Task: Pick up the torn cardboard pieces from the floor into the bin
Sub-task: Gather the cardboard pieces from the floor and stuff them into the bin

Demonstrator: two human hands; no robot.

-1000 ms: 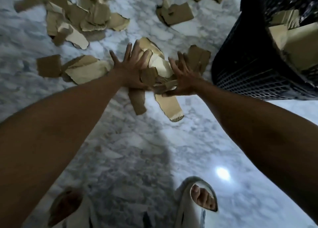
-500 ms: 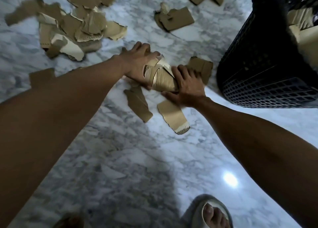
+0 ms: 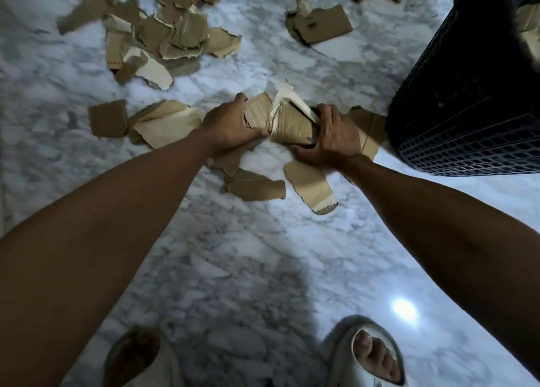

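Note:
A bunch of torn brown cardboard pieces (image 3: 287,121) is squeezed between both hands just above the marble floor. My left hand (image 3: 230,125) grips its left side, and my right hand (image 3: 328,137) curls round its right side. Loose pieces lie under and near the hands: one (image 3: 254,186) below the left hand, one (image 3: 314,188) below the right hand, and a flat piece (image 3: 369,129) behind the right hand. A black mesh bin (image 3: 467,109) stands at the right, with cardboard (image 3: 530,30) showing inside its top.
A heap of torn cardboard (image 3: 163,36) lies at the upper left, with more pieces (image 3: 320,26) at the upper middle and two (image 3: 140,122) left of my left hand. My feet in pale slippers (image 3: 363,354) stand at the bottom.
Both hands have closed in from spread fingers and gathered the pieces into one bunch, which has lifted slightly off the floor. The view has shifted a little.

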